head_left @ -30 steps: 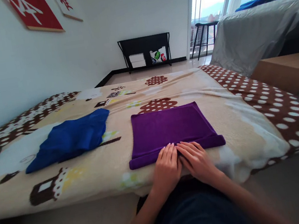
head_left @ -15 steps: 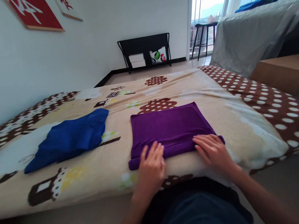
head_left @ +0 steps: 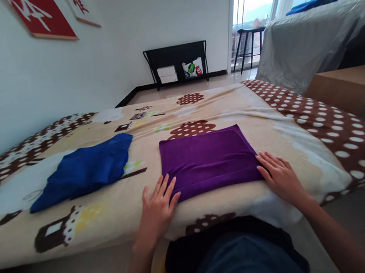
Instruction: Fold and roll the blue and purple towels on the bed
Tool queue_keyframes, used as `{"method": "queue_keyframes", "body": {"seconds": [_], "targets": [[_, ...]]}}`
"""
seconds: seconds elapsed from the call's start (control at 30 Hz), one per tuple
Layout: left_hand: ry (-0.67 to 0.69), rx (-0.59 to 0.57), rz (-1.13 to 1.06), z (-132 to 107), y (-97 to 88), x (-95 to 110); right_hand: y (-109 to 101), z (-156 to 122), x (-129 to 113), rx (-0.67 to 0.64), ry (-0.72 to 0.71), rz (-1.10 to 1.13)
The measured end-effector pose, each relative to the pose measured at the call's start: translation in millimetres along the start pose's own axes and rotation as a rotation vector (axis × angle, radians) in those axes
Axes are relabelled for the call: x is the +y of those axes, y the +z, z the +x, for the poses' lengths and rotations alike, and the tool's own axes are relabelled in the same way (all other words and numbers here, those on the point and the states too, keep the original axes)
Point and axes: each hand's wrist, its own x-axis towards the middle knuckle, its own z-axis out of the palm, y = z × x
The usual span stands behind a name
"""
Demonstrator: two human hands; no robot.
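A folded purple towel lies flat on the patterned blanket in front of me. My left hand rests flat at the towel's near left corner, fingers spread and touching its edge. My right hand lies flat at the near right corner, fingers stretched out against the towel's side. Neither hand grips anything. A crumpled blue cloth lies to the left, well away from both hands.
A black rack with small boxes stands against the far wall. A grey-covered piece of furniture and a wooden surface are at the right. Red wall hangings hang at the upper left.
Both hands slid apart from the middle of the towel's near edge to its two corners. The rolled near edge now lies flat and smooth.
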Motion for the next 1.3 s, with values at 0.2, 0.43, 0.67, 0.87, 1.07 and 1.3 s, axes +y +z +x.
{"method": "queue_keyframes", "body": {"seconds": [0.2,0.43,0.67,0.87,1.07,1.3], "targets": [[0.193,0.182,-0.057,-22.3,-12.5,9.3,-13.4,-18.6,-4.9,0.165,-0.173,0.150],[0.157,0.167,-0.172,-10.7,-2.6,5.3,-4.8,-7.3,-10.1,0.050,-0.188,0.178],[0.057,0.173,-0.108,15.8,3.7,10.3,-1.6,20.8,-25.3,0.081,-0.071,0.126],[0.058,0.137,-0.131,2.7,-16.4,11.6,-26.8,11.3,-26.0,0.019,-0.094,0.214],[-0.080,0.021,-0.021,2.4,-17.4,27.5,-25.8,11.4,-38.4,-0.057,-0.015,0.100],[0.174,0.198,-0.128,20.0,-4.7,101.4,-7.2,13.0,-109.0,0.014,-0.223,0.272]]}}
